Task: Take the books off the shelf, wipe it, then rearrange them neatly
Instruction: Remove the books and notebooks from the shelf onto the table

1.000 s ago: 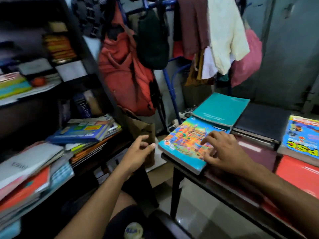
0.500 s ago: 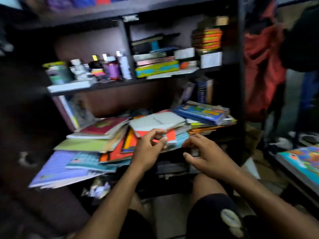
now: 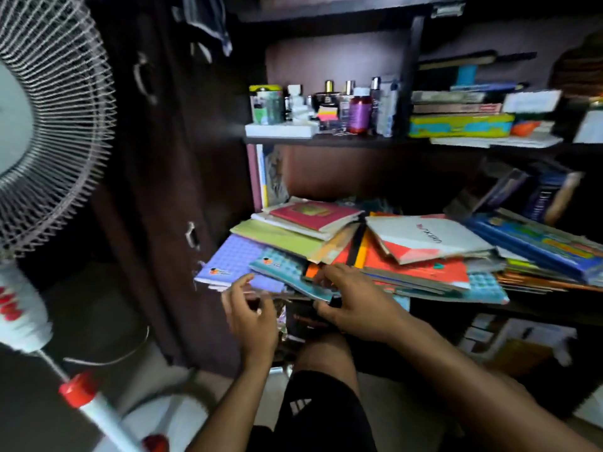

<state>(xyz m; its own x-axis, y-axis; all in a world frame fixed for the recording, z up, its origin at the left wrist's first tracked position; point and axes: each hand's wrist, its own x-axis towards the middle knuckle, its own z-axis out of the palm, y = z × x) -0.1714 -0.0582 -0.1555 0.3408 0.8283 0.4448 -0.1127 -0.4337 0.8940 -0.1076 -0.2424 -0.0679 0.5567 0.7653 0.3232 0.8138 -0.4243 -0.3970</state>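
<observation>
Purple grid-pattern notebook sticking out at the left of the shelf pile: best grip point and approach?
Take the purple grid-pattern notebook by its overhanging front-left corner, coming from the front and slightly below, thumb on top. That corner juts free past the shelf; its back is pinned under the green book and teal notebook, so slide it out forwards.

We see dark brown wood shelf (image 3: 326, 140) boards, smooth, faint sheen. Paper books (image 3: 408, 256) carry glossy covers; purple notebook (image 3: 235, 262) and teal notebook (image 3: 287, 272) too. Fan grille (image 3: 75, 132) is thin metal wire, its pole (image 3: 107, 419) white glossy plastic. Bottles (image 3: 359, 109) look shiny plastic or glass. Shorts (image 3: 319, 415) are matt black cloth.
</observation>
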